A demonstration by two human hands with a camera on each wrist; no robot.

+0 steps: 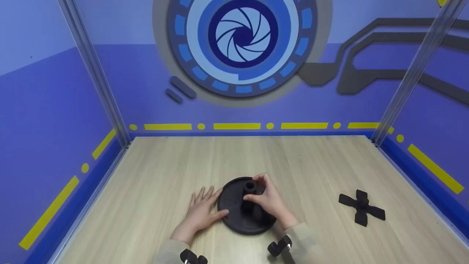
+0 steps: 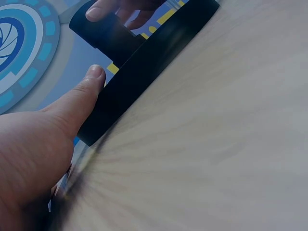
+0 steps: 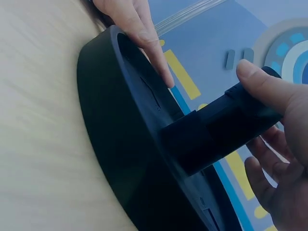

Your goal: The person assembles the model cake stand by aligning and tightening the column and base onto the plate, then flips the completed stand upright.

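A round black base with a raised rim lies flat on the table. From its middle rises a thick black cylinder, with a round hole in its top end. My right hand holds the upper part of this cylinder between thumb and fingers. Spread out with straight fingers, my left hand lies at the base's left side. Its thumb touches the rim, and its fingertips reach the table and the rim's edge. Whether the cylinder is fixed to the base cannot be told.
A black four-bladed fan piece lies on the wooden table to the right, apart from both hands. Blue printed walls with metal corner posts enclose the table at the back and sides.
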